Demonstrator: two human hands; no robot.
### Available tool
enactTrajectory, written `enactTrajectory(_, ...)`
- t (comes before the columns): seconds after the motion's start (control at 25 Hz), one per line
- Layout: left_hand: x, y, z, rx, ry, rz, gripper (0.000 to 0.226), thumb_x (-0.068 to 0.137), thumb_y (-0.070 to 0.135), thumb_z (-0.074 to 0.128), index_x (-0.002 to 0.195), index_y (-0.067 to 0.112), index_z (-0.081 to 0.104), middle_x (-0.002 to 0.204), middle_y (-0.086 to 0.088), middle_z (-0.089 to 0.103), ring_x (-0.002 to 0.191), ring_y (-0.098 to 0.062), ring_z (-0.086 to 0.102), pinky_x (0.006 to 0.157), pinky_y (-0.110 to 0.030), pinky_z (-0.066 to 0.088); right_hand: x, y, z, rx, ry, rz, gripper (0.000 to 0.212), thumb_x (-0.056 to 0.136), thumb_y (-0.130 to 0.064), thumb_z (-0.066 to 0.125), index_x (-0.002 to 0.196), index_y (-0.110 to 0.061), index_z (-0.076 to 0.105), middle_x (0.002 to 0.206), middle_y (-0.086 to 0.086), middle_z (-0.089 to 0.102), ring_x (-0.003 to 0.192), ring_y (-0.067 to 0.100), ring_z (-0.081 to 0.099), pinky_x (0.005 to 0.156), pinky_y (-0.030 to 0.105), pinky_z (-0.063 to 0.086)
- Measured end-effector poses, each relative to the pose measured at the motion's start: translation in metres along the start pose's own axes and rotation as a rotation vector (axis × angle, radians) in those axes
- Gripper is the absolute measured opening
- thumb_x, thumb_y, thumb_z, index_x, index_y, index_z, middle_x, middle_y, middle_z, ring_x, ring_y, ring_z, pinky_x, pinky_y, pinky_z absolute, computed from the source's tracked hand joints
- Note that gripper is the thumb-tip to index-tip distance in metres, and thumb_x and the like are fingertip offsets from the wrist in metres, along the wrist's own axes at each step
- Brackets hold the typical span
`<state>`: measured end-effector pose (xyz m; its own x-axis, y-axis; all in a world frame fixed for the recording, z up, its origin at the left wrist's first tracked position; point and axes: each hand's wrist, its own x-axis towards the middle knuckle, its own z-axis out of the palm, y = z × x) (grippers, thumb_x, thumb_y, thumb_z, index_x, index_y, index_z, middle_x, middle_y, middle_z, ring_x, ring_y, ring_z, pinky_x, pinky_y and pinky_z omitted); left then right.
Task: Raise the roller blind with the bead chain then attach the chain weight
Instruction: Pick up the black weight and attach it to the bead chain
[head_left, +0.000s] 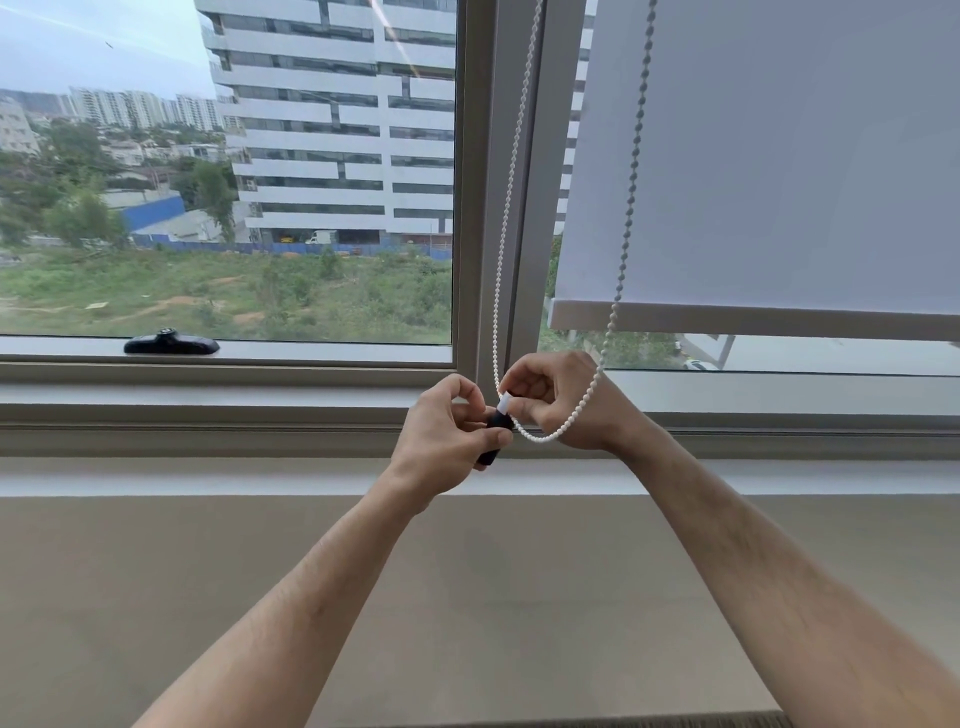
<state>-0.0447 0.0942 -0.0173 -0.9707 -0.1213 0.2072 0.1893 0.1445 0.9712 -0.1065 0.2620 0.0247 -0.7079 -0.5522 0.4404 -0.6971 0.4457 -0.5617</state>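
A white bead chain (511, 171) hangs in a loop from the top of the window and curves under my right hand (563, 400). The white roller blind (779, 156) covers the upper part of the right pane, its bottom bar (753, 319) a little above the sill. My left hand (447, 431) grips a small black chain weight (493, 447) with a white tip (503, 402). My right hand pinches the chain right at that tip, with the loop draped over its fingers. Both hands meet in front of the window frame's centre post.
A black window handle (171, 344) lies on the lower frame of the left pane. The grey centre post (488, 182) stands behind the chain. A wide beige sill (260, 571) stretches below my arms. Outside are buildings and green ground.
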Motion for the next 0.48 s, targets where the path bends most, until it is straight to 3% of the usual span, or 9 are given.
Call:
enactTrajectory(0.36, -0.004, -0.007, -0.001, -0.059, -0.024, -0.044, 0.033, 0.076, 0.002, 0.08, 0.098, 0.01, 0.056, 0.086, -0.009, 0.07, 0.067, -0.013, 0.068, 0.057, -0.038, 0.061, -0.013, 0.013, 0.013, 0.293, 0.021, 0.124, 0.022, 0.082, -0.023, 0.077, 0.103, -0.022, 0.07, 0.088, -0.006, 0.071, 0.072, 0.001, 0.066, 0.067, 0.016, 0.052)
enactTrajectory(0.48, -0.003, -0.011, 0.001, -0.077, -0.038, -0.045, 0.034, 0.076, 0.001, 0.079, 0.1, 0.009, 0.056, 0.088, -0.009, 0.071, 0.072, -0.016, 0.069, 0.064, -0.042, 0.062, -0.022, 0.017, 0.022, 0.475, 0.079, 0.182, 0.027, 0.089, -0.018, 0.072, 0.114, -0.019, 0.064, 0.092, -0.001, 0.066, 0.074, 0.002, 0.067, 0.068, 0.017, 0.052)
